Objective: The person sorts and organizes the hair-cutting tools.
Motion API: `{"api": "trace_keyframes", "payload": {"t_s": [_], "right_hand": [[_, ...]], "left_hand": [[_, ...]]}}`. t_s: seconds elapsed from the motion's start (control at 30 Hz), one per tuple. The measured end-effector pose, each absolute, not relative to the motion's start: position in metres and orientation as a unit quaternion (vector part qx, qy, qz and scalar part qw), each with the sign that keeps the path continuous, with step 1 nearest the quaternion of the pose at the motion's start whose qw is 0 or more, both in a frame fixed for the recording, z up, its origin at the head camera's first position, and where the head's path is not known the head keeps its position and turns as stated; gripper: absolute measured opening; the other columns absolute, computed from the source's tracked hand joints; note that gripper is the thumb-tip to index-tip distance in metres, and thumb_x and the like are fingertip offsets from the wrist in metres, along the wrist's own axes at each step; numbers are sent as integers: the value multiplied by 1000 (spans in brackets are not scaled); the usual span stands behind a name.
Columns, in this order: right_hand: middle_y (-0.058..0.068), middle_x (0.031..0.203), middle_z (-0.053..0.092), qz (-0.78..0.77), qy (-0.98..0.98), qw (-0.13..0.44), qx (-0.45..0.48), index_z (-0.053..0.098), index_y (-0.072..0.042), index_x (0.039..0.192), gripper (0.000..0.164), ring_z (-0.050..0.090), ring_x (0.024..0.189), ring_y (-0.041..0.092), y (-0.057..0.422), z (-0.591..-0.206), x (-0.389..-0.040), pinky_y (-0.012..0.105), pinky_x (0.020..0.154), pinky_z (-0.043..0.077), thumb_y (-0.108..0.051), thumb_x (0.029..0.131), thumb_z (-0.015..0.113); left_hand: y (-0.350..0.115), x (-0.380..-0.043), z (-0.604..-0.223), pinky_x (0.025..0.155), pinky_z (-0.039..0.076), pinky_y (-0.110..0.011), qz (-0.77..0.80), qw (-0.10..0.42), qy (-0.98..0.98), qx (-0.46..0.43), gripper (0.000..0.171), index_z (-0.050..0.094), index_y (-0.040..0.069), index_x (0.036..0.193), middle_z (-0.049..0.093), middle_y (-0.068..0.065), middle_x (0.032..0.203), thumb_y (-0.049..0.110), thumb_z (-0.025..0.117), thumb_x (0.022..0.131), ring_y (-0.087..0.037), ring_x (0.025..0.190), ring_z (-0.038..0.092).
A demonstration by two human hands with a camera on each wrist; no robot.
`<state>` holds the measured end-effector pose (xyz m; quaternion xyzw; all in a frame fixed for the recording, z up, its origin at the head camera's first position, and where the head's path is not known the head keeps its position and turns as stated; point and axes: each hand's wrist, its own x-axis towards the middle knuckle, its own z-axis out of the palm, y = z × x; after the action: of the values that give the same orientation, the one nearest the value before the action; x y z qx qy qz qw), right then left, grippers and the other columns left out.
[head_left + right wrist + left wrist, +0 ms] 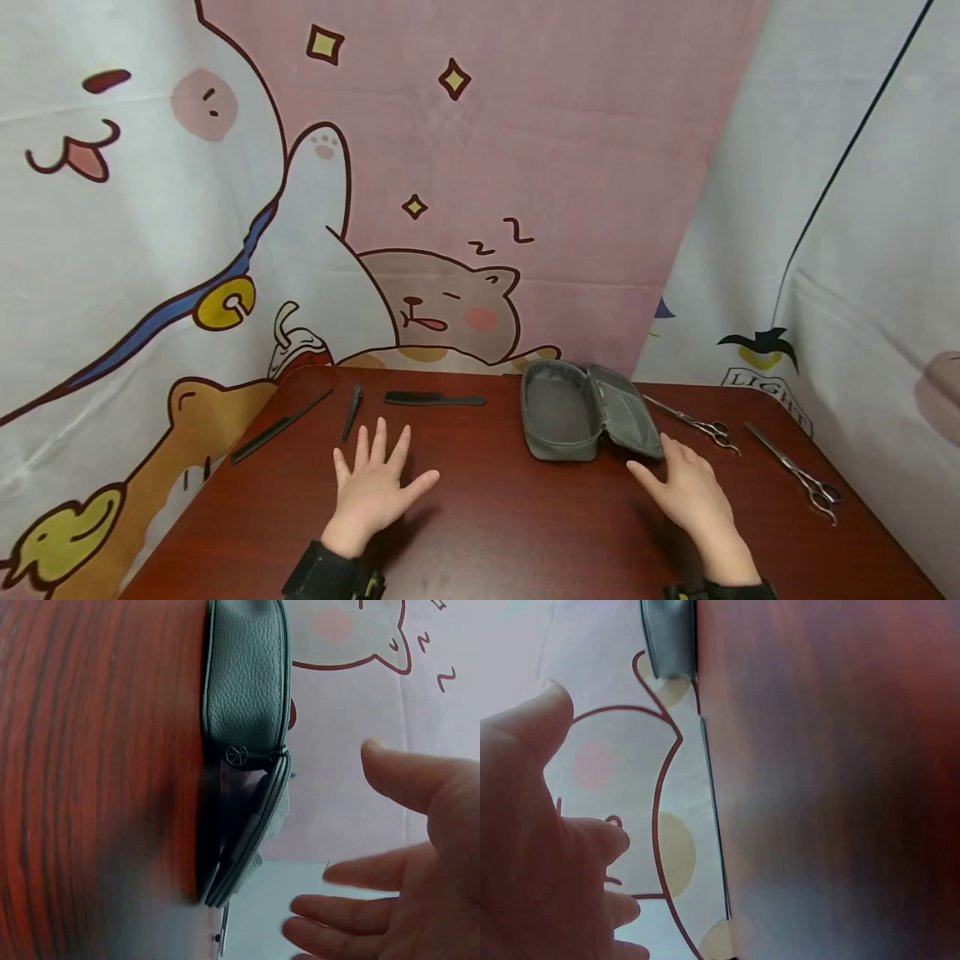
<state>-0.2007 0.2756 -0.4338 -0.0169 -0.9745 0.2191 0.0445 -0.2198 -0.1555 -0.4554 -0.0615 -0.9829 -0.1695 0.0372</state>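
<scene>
Over the front left of the table, my left hand (372,493) is held with its fingers spread, holding nothing. Ahead of it lie a black handled comb (414,398), a small dark hair clip (352,413) and a thin black tail comb (279,428). My right hand (693,492), fingers extended and holding nothing, hovers just in front of an unzipped grey-green case (558,446). The case's lid (262,817) is folded out to the right, and its inside shows bare grey lining. Beyond that hand are hairdressing scissors (701,425) and a second pair of scissors (802,475).
The dark red wooden table (510,525) has its back edge against a printed cloth (585,167) with cartoon animals. More white cloth (885,250) hangs along the right side. A dark band is worn on each wrist.
</scene>
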Motion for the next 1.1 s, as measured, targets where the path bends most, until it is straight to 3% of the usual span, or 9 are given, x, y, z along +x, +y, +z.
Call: {"api": "trace_keyframes", "payload": {"t_s": [0.27, 0.5, 0.7, 0.87, 0.97, 1.1], "right_hand": [[38, 127, 50, 251, -967, 44, -19, 43, 16, 136, 83, 52, 113, 51, 264, -428, -205, 60, 88, 45, -55, 95, 57], [21, 106, 65, 264, -963, 57, -14, 54, 12, 127, 71, 64, 92, 35, 250, -429, -216, 49, 72, 52, -51, 94, 61], [10, 87, 65, 287, -957, 32, -24, 60, 9, 116, 62, 60, 71, 22, 239, -430, -224, 39, 61, 48, -50, 96, 59], [5, 64, 55, 293, -956, 12, -28, 64, -2, 88, 45, 49, 55, 19, 235, -433, -230, 32, 52, 36, -45, 97, 57], [5, 59, 56, 282, -959, 6, -27, 60, -8, 73, 45, 49, 51, 19, 232, -434, -234, 31, 50, 35, -45, 98, 56], [3, 56, 56, 271, -962, -3, -30, 59, -9, 68, 52, 53, 52, 20, 225, -432, -238, 32, 50, 38, -50, 98, 52]], "left_hand": [[-149, -219, -457, 106, -4, -73, -171, 31, -981, -84, 89, 31, 19, 157, 13, -22, 162, 72, 51, 88, -46, 147, 1], [-142, -224, -456, 107, 0, -73, -175, 41, -978, -107, 90, 33, 17, 156, 19, -24, 160, 71, 54, 87, -47, 147, 7], [-136, -227, -460, 108, 5, -72, -169, 41, -976, -129, 89, 37, 14, 154, 25, -24, 158, 70, 55, 88, -46, 146, 14], [-131, -227, -460, 109, 7, -71, -164, 28, -975, -144, 90, 38, 14, 153, 25, -23, 158, 72, 54, 87, -45, 146, 15], [-128, -226, -459, 110, 6, -70, -162, 24, -976, -147, 90, 38, 15, 154, 24, -22, 159, 73, 53, 87, -44, 147, 14], [-123, -228, -457, 110, 7, -70, -164, 24, -974, -156, 90, 39, 14, 153, 25, -22, 158, 73, 53, 86, -44, 147, 14]]}}
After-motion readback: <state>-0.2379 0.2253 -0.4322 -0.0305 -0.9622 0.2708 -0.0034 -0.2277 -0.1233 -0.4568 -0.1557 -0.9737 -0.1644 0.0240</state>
